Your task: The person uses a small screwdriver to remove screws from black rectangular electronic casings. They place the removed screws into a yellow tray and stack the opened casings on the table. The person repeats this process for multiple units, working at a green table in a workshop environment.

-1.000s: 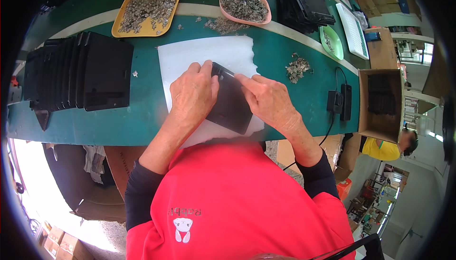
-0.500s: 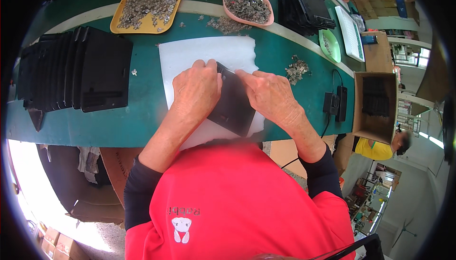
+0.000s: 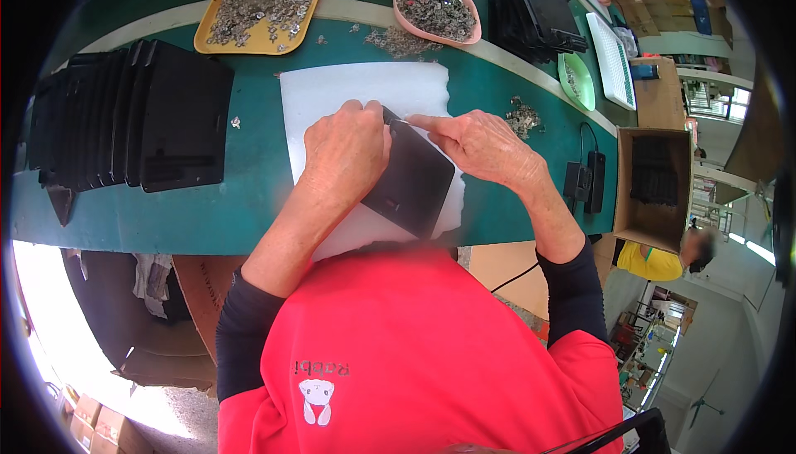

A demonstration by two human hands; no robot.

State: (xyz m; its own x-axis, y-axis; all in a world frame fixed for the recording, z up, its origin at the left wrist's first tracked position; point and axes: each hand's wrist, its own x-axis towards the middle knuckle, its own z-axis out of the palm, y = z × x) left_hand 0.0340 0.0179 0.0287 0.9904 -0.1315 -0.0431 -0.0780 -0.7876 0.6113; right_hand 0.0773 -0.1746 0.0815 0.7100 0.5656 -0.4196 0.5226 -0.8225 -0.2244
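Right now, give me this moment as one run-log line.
left hand: holding black panel | right hand: at panel's far edge | support: white sheet on green table

Inverted lettering (image 3: 322, 368) on red shirt (image 3: 431, 330)

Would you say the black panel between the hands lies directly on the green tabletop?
No, the black panel lies on a white sheet.

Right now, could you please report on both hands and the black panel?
Left hand on black panel, left side; right hand at its upper edge; panel on white sheet; no obstruction visible.
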